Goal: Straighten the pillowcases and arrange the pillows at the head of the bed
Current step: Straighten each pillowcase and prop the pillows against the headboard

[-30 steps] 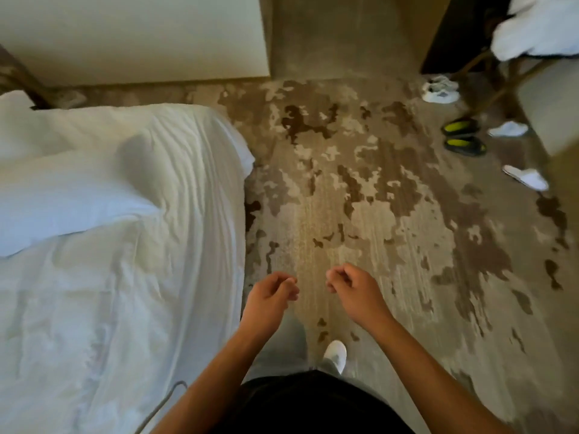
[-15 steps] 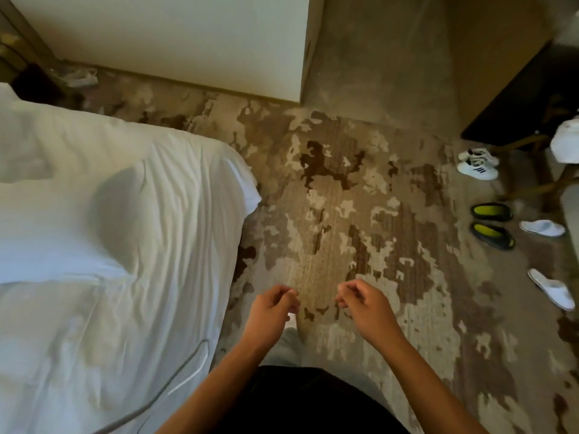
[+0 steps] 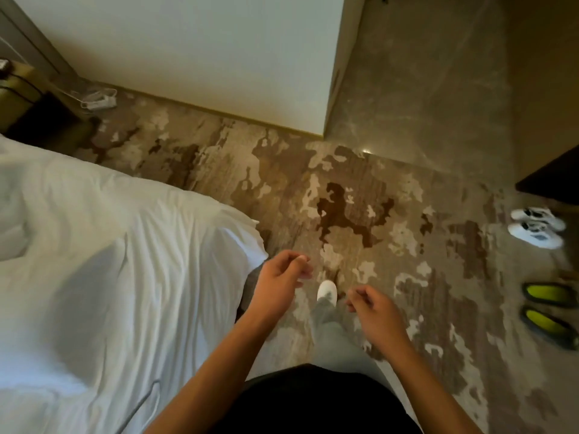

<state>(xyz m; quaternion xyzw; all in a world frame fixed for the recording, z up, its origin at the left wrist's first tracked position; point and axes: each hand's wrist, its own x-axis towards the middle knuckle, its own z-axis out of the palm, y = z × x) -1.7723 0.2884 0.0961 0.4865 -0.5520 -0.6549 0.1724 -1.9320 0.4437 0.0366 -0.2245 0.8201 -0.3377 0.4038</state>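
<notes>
Nearest to me are my own dark top (image 3: 313,402) and my two bare forearms reaching out over the floor. My left hand (image 3: 279,283) hangs just past the corner of the bed (image 3: 131,261), its fingers (image 3: 299,261) loosely curled and grasping nothing. My right hand (image 3: 374,311) is a little lower and to the right, fingers loosely curled too, with nothing in them. Between the two hands I can see my grey trouser leg and the toe of my white slipper (image 3: 326,291) on the patterned brown and beige carpet (image 3: 360,214). To my left the bed is covered by a rumpled white sheet, and a thin grey cable (image 3: 138,405) lies across it near the lower edge. At the far left edge of the bed a white pillow (image 3: 14,227) is only partly in view; I cannot tell how its case sits. Over to the right, well apart from my hands, a dark pair of shoes with yellow-green insides (image 3: 548,308) stands on the carpet, and beyond them a pair of white trainers (image 3: 535,227). Farther off, a white power strip (image 3: 100,101) with its cord lies by the white wall (image 3: 188,51), near a dark nightstand (image 3: 34,120).
</notes>
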